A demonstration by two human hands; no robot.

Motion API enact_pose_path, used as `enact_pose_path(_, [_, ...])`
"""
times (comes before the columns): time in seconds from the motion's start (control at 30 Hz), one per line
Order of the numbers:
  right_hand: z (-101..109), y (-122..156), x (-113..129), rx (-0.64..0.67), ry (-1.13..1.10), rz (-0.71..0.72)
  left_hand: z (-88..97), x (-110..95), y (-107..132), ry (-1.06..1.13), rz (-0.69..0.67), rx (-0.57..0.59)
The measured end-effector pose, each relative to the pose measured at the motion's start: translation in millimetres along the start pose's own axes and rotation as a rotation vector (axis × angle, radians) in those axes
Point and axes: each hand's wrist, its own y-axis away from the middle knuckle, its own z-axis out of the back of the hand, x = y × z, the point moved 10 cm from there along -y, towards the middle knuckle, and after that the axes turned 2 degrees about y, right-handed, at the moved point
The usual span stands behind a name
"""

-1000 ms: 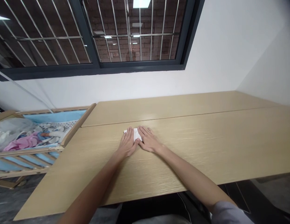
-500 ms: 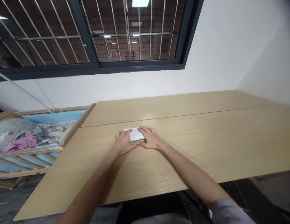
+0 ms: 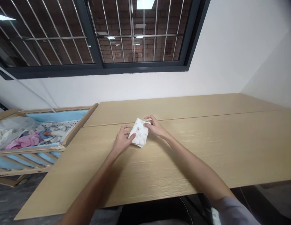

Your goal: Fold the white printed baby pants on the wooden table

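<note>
Near the centre of the frame, both hands lift a small folded cloth [image 3: 140, 135] just off the wooden table [image 3: 206, 150]. The left hand [image 3: 122, 142] pinches its lower left edge and the right hand [image 3: 154, 126] grips its upper right corner, so the 2 opposed holds keep the folds from springing open. The cloth is white, soft and roughly rectangular, with a faint print, possibly small figures. The table's pale woodgrain is smooth and matte.

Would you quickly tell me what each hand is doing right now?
Left hand: closed on the near-left edge of the folded white cloth.
Right hand: closed on the cloth's far-right corner.
</note>
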Motion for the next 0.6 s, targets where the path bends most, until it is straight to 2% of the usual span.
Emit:
enact_pose_path(0.13, [-5.8,-20.7,-12.2,0.105,0.116,-0.152,-17.2,18.8,7.2,0.037,0.187,0.095])
enact_pose_path(0.27, [-21.1,-31.5,-44.0,0.164,0.213,-0.158,-30.5,24.8,14.5,-0.129,0.208,0.115])
enact_pose_path(0.37, [-28.6,-31.5,-60.5,0.169,0.254,-0.123,-33.2,25.6,15.7,-0.254,0.208,0.122])
enact_pose_path(0.47, [-25.7,-26.7,-45.1,0.140,0.363,0.003,-23.8,17.3,12.3,-0.345,0.183,0.109])
enact_pose_path(0.6, [-18.7,-8.6,12.1,0.131,0.494,0.240,-11.8,-16.4,17.2,-0.399,0.071,0.077])
